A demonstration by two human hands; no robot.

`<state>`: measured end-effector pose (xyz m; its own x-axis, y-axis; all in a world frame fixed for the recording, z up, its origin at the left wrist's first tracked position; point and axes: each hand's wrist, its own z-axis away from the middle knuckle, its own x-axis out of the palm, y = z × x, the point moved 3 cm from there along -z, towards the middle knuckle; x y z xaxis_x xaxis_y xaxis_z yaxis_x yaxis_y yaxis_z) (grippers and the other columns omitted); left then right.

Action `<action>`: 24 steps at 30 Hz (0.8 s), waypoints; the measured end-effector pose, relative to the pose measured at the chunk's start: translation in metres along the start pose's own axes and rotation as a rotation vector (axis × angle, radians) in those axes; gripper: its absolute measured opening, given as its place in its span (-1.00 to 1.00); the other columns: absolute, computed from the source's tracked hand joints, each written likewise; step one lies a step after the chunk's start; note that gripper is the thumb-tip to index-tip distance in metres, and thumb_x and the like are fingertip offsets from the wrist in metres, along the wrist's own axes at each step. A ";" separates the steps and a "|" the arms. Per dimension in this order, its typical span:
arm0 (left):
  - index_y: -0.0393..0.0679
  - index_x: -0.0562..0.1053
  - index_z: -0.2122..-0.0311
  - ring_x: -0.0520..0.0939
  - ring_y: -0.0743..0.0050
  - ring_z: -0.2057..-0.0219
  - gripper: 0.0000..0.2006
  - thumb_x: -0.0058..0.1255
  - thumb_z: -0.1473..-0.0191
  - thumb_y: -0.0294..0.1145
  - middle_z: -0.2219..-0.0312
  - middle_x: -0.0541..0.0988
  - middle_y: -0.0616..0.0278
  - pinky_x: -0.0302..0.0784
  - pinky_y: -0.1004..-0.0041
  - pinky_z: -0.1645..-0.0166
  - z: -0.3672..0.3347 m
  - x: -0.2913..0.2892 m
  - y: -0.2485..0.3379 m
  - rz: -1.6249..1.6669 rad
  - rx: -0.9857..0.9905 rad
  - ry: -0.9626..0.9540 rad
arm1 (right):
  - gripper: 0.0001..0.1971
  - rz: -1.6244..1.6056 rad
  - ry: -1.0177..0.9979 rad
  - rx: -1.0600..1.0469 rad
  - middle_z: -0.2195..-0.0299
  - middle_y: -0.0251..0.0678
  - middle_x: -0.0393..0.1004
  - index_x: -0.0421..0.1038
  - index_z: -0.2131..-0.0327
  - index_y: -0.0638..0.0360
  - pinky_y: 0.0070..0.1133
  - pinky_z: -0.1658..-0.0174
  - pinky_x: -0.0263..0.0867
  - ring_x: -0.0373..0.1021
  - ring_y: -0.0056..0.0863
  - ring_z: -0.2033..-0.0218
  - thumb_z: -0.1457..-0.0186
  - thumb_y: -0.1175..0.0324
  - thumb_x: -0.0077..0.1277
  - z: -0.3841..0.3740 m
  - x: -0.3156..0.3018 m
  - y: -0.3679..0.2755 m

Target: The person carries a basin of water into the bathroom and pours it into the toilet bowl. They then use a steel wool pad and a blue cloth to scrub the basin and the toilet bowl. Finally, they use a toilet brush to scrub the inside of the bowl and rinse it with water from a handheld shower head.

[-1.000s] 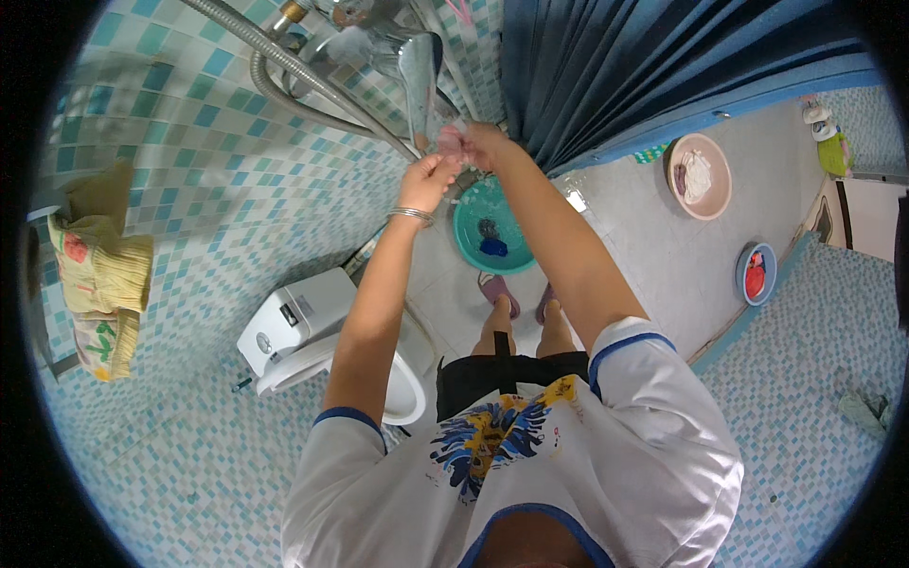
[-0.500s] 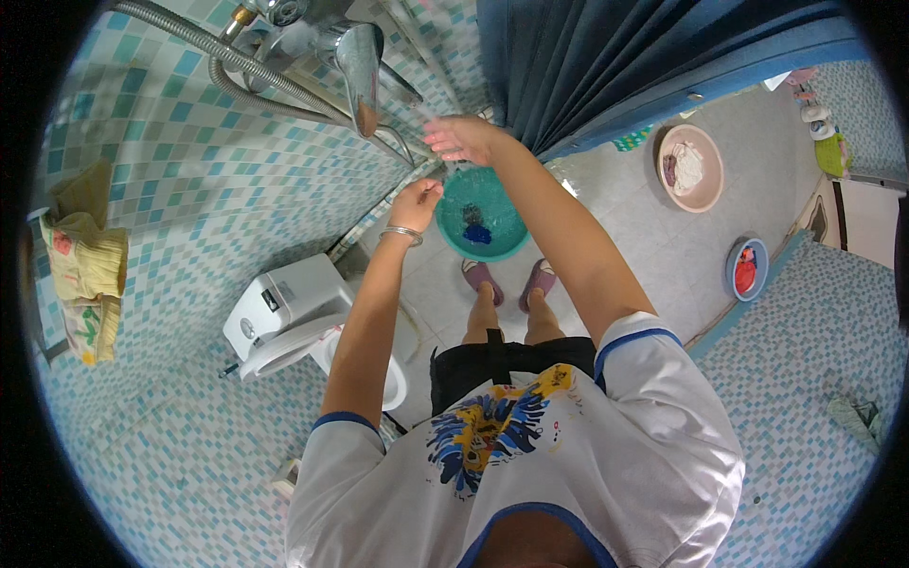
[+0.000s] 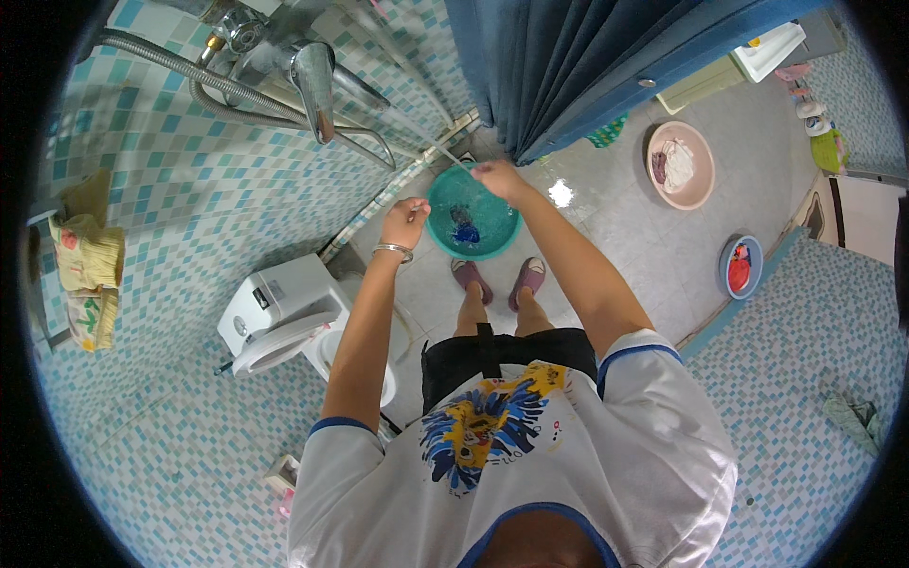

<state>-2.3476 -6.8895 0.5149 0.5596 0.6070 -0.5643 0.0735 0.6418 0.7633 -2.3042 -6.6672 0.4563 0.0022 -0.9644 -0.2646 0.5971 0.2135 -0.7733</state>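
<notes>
A round green basin (image 3: 479, 248) on the floor holds water, with a dark blue cloth-like item (image 3: 464, 230) lying in it. Water runs from the chrome faucet (image 3: 313, 85) in a stream down to the basin's far rim. By the basin's left rim, my left hand (image 3: 405, 223) has its fingers curled in, with nothing visible in them; a bracelet circles the wrist. Above the right far rim hangs my right hand (image 3: 499, 180), close to the stream, its fingers loosely bent and holding nothing I can see.
A white toilet (image 3: 284, 312) stands at left. Beyond the dark blue curtain (image 3: 559, 76), a pink basin (image 3: 698, 189) with pale cloth and a blue basin (image 3: 729, 275) with red items sit at right. A metal shower hose (image 3: 180, 66) loops along the tiled wall.
My right hand has come out from under the stream, moving right and slightly down. The left hand has shifted a little left and nearer. The whole view has tilted slightly.
</notes>
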 end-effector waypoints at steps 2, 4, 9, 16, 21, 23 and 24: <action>-0.24 0.46 0.29 0.55 0.34 0.37 -0.77 -0.01 0.02 -0.31 0.36 0.54 0.09 0.44 0.45 0.29 0.010 -0.012 0.015 -0.022 0.058 0.067 | -0.66 -0.002 0.084 -0.005 0.36 -0.17 0.47 0.44 0.31 0.23 -0.45 0.22 0.26 0.39 -0.29 0.30 0.03 0.14 -0.04 0.001 0.010 0.042; -0.25 0.44 0.28 0.54 0.34 0.33 -0.77 -0.06 -0.03 -0.30 0.33 0.53 0.10 0.42 0.44 0.23 0.017 -0.032 0.042 0.045 0.139 0.178 | -0.66 0.023 0.120 -0.013 0.38 -0.10 0.47 0.45 0.34 0.24 -0.41 0.23 0.27 0.39 -0.20 0.32 0.05 0.15 -0.05 0.005 0.015 0.071; -0.32 0.35 0.17 0.49 0.30 0.22 -0.44 -0.41 -0.13 0.08 0.20 0.46 0.04 0.32 0.36 0.06 0.023 -0.107 0.138 0.504 0.299 0.366 | -0.66 -0.063 0.157 0.083 0.35 -0.11 0.47 0.46 0.36 0.24 -0.40 0.18 0.27 0.38 -0.15 0.29 0.05 0.13 -0.05 0.023 0.019 0.114; -0.31 0.43 0.35 0.47 0.50 0.39 -0.75 -0.13 -0.10 -0.30 0.45 0.48 0.21 0.33 0.54 0.24 0.004 -0.142 0.175 0.144 0.396 0.506 | -0.68 0.031 0.138 0.099 0.30 -0.20 0.46 0.43 0.28 0.27 -0.55 0.19 0.25 0.38 -0.41 0.27 0.05 0.21 0.02 0.046 0.024 0.080; -0.26 0.45 0.44 0.42 0.36 0.55 -0.81 -0.09 -0.06 -0.36 0.58 0.41 0.18 0.30 0.49 0.41 0.002 -0.140 0.184 -0.152 0.575 0.606 | -0.66 0.034 0.105 0.160 0.31 -0.17 0.46 0.44 0.29 0.24 -0.53 0.18 0.25 0.38 -0.37 0.27 0.07 0.17 0.01 0.050 0.036 0.123; -0.26 0.45 0.44 0.42 0.38 0.55 -0.78 -0.11 -0.08 -0.32 0.58 0.42 0.18 0.30 0.48 0.41 -0.003 -0.141 0.176 -0.176 0.562 0.571 | -0.65 0.042 0.099 0.203 0.30 -0.14 0.47 0.45 0.29 0.24 -0.52 0.16 0.25 0.39 -0.35 0.26 0.07 0.17 0.01 0.060 0.034 0.134; -0.26 0.45 0.44 0.43 0.40 0.54 -0.78 -0.12 -0.08 -0.31 0.58 0.42 0.19 0.31 0.48 0.41 -0.004 -0.144 0.170 -0.174 0.515 0.581 | -0.65 0.045 0.090 0.222 0.30 -0.13 0.47 0.45 0.29 0.24 -0.52 0.16 0.25 0.39 -0.33 0.25 0.08 0.16 0.01 0.065 0.034 0.138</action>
<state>-2.4193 -6.8655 0.7247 -0.0043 0.7561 -0.6544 0.5718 0.5387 0.6187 -2.1698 -6.6807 0.3782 -0.0331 -0.9348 -0.3536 0.7594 0.2065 -0.6170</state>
